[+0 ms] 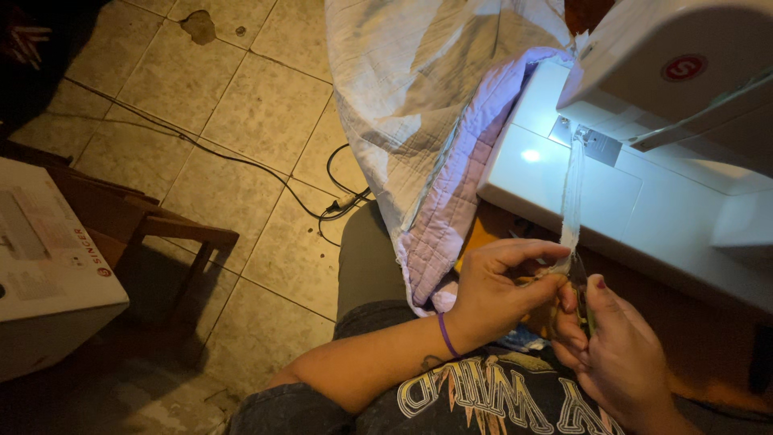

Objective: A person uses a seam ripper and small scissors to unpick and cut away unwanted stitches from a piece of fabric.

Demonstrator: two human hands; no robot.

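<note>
Hands meet at the front edge of the white sewing machine (612,201). My left hand (499,286) pinches the end of a narrow white fabric strip (572,189) hanging from the needle area. My right hand (616,350) is curled around small dark scissors (581,286), just beside the strip. Quilted lilac-and-white blanket (439,137) drapes left.

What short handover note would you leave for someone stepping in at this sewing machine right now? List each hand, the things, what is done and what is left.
Left hand: pinches the lower end of the white strip.
Right hand: holds small scissors at that end.
The strip runs up to the needle area of the sewing machine. The quilted cloth hangs off the machine's left side.
Done: strip held taut.
Left: strip looks uncut.
</note>
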